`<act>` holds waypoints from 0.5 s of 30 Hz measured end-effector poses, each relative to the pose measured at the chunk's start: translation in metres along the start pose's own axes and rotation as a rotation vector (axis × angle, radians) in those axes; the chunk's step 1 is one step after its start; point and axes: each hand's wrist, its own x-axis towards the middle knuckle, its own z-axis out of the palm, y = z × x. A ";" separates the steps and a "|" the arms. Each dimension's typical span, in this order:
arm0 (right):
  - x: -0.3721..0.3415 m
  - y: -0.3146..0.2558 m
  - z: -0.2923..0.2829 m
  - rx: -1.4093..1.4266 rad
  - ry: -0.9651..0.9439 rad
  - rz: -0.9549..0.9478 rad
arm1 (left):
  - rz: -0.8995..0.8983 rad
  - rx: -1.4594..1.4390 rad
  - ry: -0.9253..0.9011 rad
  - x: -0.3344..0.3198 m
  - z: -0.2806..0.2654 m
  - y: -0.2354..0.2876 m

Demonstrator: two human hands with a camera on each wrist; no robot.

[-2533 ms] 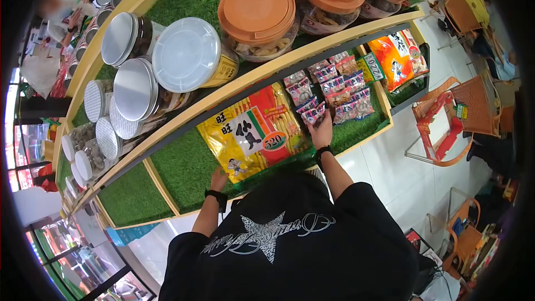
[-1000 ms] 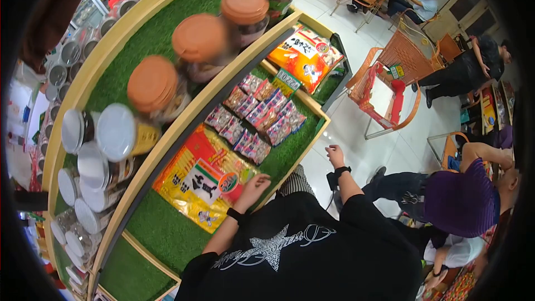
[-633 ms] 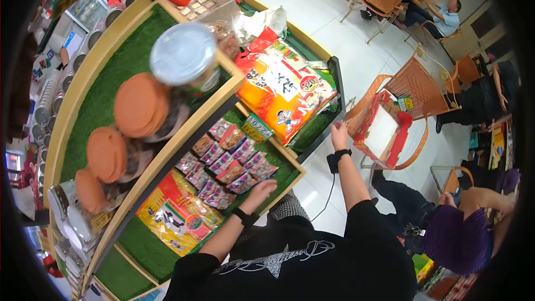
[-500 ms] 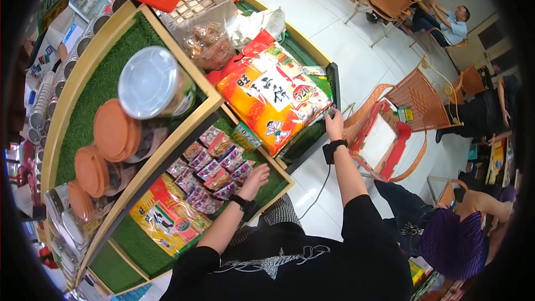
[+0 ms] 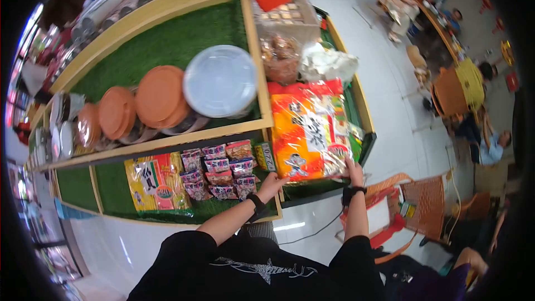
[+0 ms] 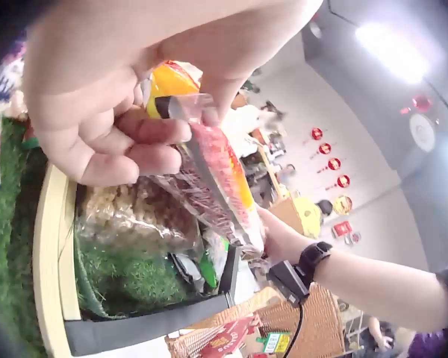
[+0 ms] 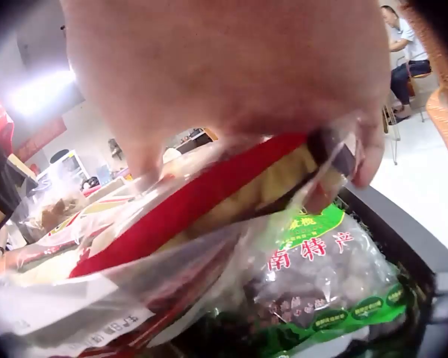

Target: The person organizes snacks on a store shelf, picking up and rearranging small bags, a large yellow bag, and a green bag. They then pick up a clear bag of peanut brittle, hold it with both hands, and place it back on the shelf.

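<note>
A large orange-and-red snack bag (image 5: 306, 134) lies tilted over the end compartment in the head view. Its near left corner is pinched by my left hand (image 5: 271, 185), with thumb and fingers closing on the clear plastic edge in the left wrist view. My right hand (image 5: 354, 171) grips the near right corner; the right wrist view has its fingers curled over the bag's red edge (image 7: 201, 198). Beneath the lifted edge, a clear bag with green print (image 7: 321, 276) shows in the right wrist view, and a clear bag of pale brown pieces (image 6: 131, 216) in the left wrist view.
Several small pink packets (image 5: 218, 171) and a yellow snack bag (image 5: 159, 183) lie on green turf to the left. Lidded jars (image 5: 220, 81) stand on the raised shelf behind. A wicker chair (image 5: 426, 206) is on the right, and a cable trails over the floor.
The head view has swung right. Both hands have moved from the yellow bag and small packets to the orange snack bag, which they now hold by its near corners, its near edge raised.
</note>
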 end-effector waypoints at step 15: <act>-0.183 -0.020 0.025 0.788 -0.504 0.084 | 0.768 0.266 0.061 -0.195 -0.076 0.052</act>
